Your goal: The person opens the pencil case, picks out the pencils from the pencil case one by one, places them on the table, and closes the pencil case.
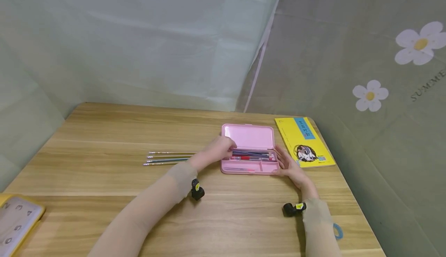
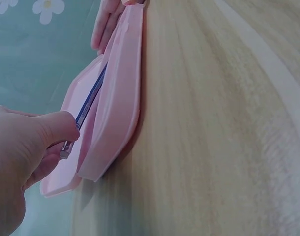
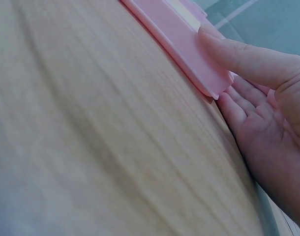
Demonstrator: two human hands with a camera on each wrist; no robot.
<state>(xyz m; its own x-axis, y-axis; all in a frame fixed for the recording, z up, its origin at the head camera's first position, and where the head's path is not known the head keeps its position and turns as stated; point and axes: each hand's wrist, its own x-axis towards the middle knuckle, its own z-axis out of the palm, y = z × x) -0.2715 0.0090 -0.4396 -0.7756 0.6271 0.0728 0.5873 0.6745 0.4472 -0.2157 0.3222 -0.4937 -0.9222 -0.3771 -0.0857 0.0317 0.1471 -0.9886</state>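
Observation:
A pink pencil case (image 1: 248,136) lies with its lid raised toward the back of the table. My left hand (image 1: 216,149) is at the case's left end, where the thumb and fingers pinch the end of a dark blue pencil (image 2: 92,97). The pencil slants down into the case. Inside the back compartment are other pencils and a red pen (image 1: 245,157); a thin pink-tipped item (image 1: 248,169) rests in the front one. My right hand (image 1: 294,170) holds the case's right end, thumb (image 3: 238,58) over its edge and fingers against the side.
Several pencils (image 1: 156,160) lie side by side left of the case, partly behind the left arm. A yellow book (image 1: 292,135) lies at the back right. A yellow-edged board with letters (image 1: 19,220) is at the front left, and a blue ring (image 1: 338,231) near the right sleeve.

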